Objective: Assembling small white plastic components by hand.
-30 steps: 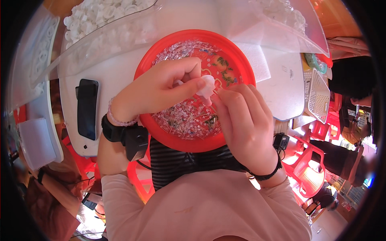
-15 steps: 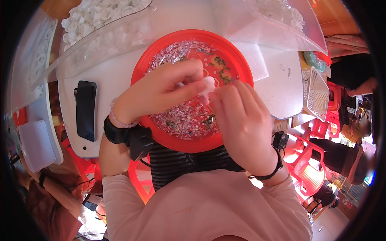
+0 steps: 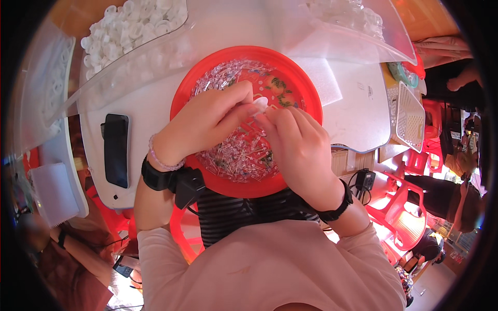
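Observation:
A round red tray lies on the white table in front of me, full of several small clear parts with thin wire legs. Both my hands are over it. My left hand and my right hand meet at the fingertips and pinch a small white plastic ring between them. A black band sits on each wrist, and a bead bracelet on the left one.
A clear bin of several white plastic rings stands at the back left, another clear bin at the back right. A black phone lies left on the table. A white mesh basket sits to the right. Other people sit at right.
Both hands drifted slightly toward the far side of the tray, still holding the white ring together. Nothing else moved.

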`<move>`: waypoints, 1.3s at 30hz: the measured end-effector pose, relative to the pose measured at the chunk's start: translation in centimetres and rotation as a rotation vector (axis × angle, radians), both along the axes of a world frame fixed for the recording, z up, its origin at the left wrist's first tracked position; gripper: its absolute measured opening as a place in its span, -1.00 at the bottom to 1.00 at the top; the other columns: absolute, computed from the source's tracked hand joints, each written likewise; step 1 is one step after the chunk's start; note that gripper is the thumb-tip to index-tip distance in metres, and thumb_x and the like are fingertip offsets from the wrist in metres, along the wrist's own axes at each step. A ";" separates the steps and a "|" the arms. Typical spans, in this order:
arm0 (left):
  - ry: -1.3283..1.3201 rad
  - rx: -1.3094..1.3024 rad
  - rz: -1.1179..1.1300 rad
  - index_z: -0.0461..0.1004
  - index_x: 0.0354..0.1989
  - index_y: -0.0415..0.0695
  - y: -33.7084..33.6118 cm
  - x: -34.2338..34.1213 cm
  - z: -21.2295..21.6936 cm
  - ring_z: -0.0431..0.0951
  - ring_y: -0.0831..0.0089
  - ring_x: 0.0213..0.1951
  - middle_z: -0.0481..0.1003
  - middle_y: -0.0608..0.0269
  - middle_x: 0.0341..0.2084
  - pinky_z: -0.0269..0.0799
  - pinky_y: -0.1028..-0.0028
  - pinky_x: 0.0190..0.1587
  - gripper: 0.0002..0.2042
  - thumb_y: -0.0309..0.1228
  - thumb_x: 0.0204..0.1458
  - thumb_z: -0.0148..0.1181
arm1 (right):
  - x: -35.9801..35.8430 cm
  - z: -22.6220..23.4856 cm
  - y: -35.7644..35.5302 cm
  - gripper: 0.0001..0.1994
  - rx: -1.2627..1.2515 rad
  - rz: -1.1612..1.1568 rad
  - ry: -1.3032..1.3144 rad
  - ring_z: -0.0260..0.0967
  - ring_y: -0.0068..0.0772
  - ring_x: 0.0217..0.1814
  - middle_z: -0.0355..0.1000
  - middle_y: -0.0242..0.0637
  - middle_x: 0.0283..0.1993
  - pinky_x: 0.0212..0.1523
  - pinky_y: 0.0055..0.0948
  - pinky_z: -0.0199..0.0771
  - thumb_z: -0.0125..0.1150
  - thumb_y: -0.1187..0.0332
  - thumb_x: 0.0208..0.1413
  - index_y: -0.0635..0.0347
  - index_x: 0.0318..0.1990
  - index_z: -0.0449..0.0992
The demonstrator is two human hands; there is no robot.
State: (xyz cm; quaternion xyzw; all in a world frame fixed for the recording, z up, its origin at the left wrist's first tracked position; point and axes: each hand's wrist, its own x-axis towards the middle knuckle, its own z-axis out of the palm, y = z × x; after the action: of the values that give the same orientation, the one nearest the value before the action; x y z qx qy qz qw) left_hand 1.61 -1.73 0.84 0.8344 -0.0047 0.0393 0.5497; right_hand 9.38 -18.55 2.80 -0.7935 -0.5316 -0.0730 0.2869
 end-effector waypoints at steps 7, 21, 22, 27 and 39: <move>0.048 -0.014 -0.021 0.28 -0.38 -0.21 0.2 0.0 0.3 0.18 0.59 -0.50 0.23 0.30 -0.57 0.14 0.57 -0.44 -0.88 -0.45 0.19 -0.04 | 0.3 -0.4 0.2 -0.80 0.053 0.019 -0.013 0.28 -0.34 -0.57 0.23 -0.31 -0.60 -0.60 -0.39 0.31 0.17 0.40 0.05 0.19 -0.49 0.27; 0.252 -0.311 0.042 0.41 -0.32 -0.18 1.1 -0.3 1.1 0.28 0.71 -0.60 0.25 0.48 -0.72 0.21 0.62 -0.53 -0.74 -0.25 0.24 -0.09 | 7.9 7.9 -2.4 -0.91 0.322 -0.199 0.360 0.38 -0.50 -0.55 0.44 -0.25 -0.53 -0.48 -0.52 0.36 0.16 0.44 0.07 0.30 -0.38 0.48; 0.243 -0.298 0.058 0.41 -0.32 -0.21 1.0 -0.3 1.0 0.26 0.74 -0.63 0.21 0.50 -0.76 0.17 0.67 -0.57 -0.71 -0.25 0.25 -0.13 | 9.6 8.9 -2.5 -0.90 0.306 -0.249 0.229 0.37 -0.53 -0.55 0.42 -0.24 -0.55 -0.48 -0.55 0.35 0.17 0.43 0.07 0.30 -0.37 0.48; 0.191 -0.199 0.124 0.43 -0.36 -0.19 0.5 -0.3 2.2 0.24 0.70 -0.63 0.27 0.44 -0.64 0.19 0.68 -0.54 -0.72 -0.30 0.26 -0.17 | 16.2 8.8 -1.6 -0.88 0.258 -0.190 0.049 0.41 -0.29 -0.49 0.43 -0.14 -0.52 -0.42 -0.42 0.39 0.17 0.43 0.06 0.32 -0.32 0.46; -0.158 -0.191 0.163 0.37 -0.17 -0.22 3.6 -4.0 -0.1 0.32 0.41 0.00 0.33 0.21 -0.15 0.23 0.46 0.07 -0.80 -0.66 0.05 -0.11 | 3.6 3.8 -0.1 -0.85 -0.313 0.395 0.111 0.35 -0.07 -0.16 0.37 -0.12 -0.26 -0.12 -0.24 0.38 0.14 0.48 -0.06 0.30 -0.30 0.42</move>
State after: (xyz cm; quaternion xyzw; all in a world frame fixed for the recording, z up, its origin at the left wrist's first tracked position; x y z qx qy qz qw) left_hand -2.44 1.91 0.73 0.7702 0.0237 0.1497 0.6195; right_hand 13.03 -18.66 6.64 -0.7118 -0.6647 0.1112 0.1978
